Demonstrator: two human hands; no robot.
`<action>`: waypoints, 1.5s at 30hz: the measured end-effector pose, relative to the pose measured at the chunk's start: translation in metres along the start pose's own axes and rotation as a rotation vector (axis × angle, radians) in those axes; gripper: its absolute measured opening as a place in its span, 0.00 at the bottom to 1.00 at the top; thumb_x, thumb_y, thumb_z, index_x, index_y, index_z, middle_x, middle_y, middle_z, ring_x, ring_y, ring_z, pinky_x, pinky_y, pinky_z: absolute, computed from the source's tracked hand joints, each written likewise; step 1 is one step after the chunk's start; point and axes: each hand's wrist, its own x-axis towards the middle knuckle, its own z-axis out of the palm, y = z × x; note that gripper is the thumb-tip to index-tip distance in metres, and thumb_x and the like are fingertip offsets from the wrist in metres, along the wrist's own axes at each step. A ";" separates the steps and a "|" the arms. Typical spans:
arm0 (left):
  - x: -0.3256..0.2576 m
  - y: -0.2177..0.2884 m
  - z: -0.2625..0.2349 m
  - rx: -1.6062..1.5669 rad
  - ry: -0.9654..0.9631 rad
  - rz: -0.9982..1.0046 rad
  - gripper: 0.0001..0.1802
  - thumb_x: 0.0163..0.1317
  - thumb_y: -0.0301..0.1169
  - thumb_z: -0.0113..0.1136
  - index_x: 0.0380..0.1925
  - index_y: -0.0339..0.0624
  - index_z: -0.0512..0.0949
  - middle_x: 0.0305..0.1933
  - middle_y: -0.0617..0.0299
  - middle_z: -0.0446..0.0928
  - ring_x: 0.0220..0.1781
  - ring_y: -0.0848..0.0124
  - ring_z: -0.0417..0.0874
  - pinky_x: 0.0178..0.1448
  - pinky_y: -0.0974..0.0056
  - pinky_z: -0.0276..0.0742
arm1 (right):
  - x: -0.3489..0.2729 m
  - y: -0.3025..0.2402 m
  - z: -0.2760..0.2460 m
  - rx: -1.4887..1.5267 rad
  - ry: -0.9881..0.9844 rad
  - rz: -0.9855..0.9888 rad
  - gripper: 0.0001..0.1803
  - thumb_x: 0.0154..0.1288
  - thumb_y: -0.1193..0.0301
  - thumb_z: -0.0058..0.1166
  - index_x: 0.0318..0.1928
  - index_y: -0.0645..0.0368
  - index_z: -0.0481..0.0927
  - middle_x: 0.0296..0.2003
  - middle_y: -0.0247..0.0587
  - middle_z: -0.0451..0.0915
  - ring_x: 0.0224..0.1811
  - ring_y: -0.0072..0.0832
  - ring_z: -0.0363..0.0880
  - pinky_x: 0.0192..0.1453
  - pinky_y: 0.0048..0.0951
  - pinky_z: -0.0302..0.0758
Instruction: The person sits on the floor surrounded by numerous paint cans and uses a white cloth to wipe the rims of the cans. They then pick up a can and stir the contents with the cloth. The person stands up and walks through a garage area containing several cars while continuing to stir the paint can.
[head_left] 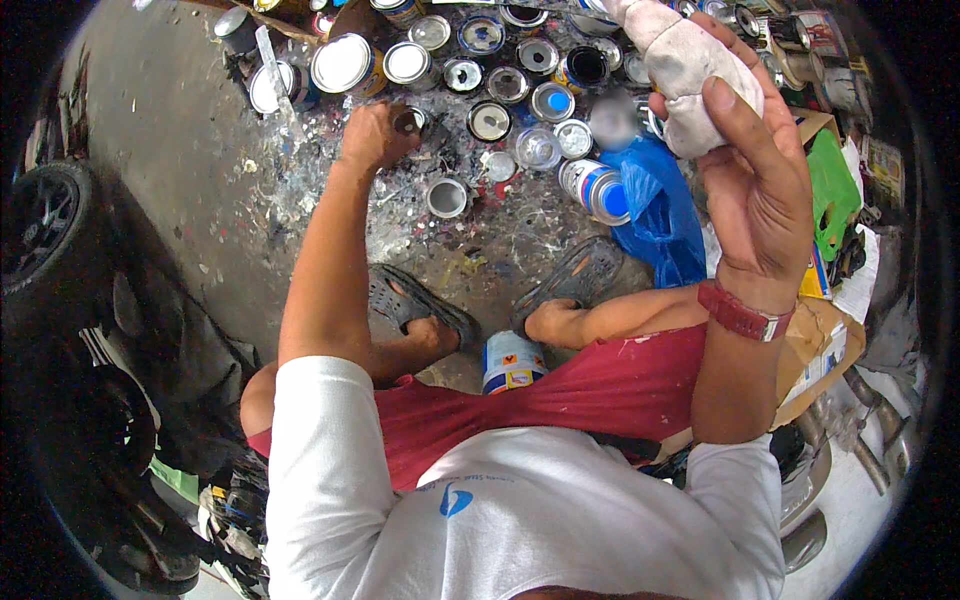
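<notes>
At upper right, pale lump (690,85) in right grip (752,180), fingers part-curled round it; likely light, maybe brittle, best held mid-length. Upper left, left grip (376,137) bunched at can (410,121), hold unclear.

- A white, lumpy thing (690,75) sits in the right hand (755,190), held up high. It is long, with fat folds and some pinkish-grey spots. It leans to the left at the top, where the edge of the view cuts it off. The thumb lies against its side.
- A small round can (412,121) is by the fingers of the left hand (375,135), which hide part of it. It looks dark inside.
</notes>
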 end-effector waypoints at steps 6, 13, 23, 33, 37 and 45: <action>0.004 -0.033 -0.014 -0.331 -0.151 -0.059 0.23 0.60 0.45 0.81 0.49 0.43 0.88 0.56 0.52 0.91 0.60 0.53 0.91 0.66 0.53 0.85 | -0.006 -0.010 0.022 0.168 0.006 0.002 0.34 0.72 0.76 0.69 0.73 0.72 0.70 0.63 0.60 0.82 0.63 0.42 0.86 0.71 0.40 0.84; -0.005 -0.057 0.002 -0.593 -0.119 -0.197 0.18 0.69 0.43 0.79 0.48 0.41 0.90 0.49 0.60 0.91 0.54 0.63 0.89 0.62 0.56 0.82 | -0.004 -0.011 0.019 0.143 0.006 -0.004 0.35 0.72 0.76 0.68 0.74 0.72 0.68 0.62 0.60 0.82 0.63 0.43 0.86 0.71 0.41 0.84; -0.045 -0.042 0.020 -1.552 0.018 -0.548 0.13 0.77 0.42 0.72 0.53 0.48 0.88 0.39 0.77 0.81 0.35 0.82 0.71 0.41 0.73 0.66 | -0.002 -0.014 0.014 0.185 -0.014 -0.019 0.33 0.73 0.78 0.67 0.74 0.72 0.69 0.61 0.60 0.82 0.62 0.42 0.87 0.68 0.41 0.86; 0.032 0.068 0.062 -1.750 -0.015 -0.559 0.12 0.79 0.40 0.67 0.54 0.47 0.86 0.44 0.75 0.84 0.33 0.85 0.72 0.31 0.79 0.65 | -0.001 -0.016 0.009 0.236 -0.007 -0.025 0.31 0.74 0.79 0.66 0.72 0.71 0.71 0.61 0.57 0.83 0.61 0.39 0.87 0.67 0.39 0.86; 0.064 0.086 0.069 -1.617 -0.018 -0.510 0.12 0.77 0.39 0.70 0.52 0.46 0.89 0.45 0.72 0.88 0.34 0.82 0.73 0.39 0.74 0.69 | -0.002 -0.018 0.004 0.261 -0.013 0.004 0.30 0.74 0.79 0.67 0.71 0.70 0.72 0.61 0.56 0.84 0.60 0.38 0.88 0.66 0.38 0.87; 0.083 0.102 0.071 -1.278 0.122 -0.650 0.13 0.71 0.35 0.77 0.49 0.40 0.93 0.45 0.62 0.92 0.39 0.73 0.86 0.49 0.64 0.83 | 0.000 -0.029 0.002 0.366 0.036 0.064 0.30 0.74 0.79 0.66 0.71 0.72 0.72 0.61 0.57 0.84 0.60 0.37 0.88 0.63 0.37 0.88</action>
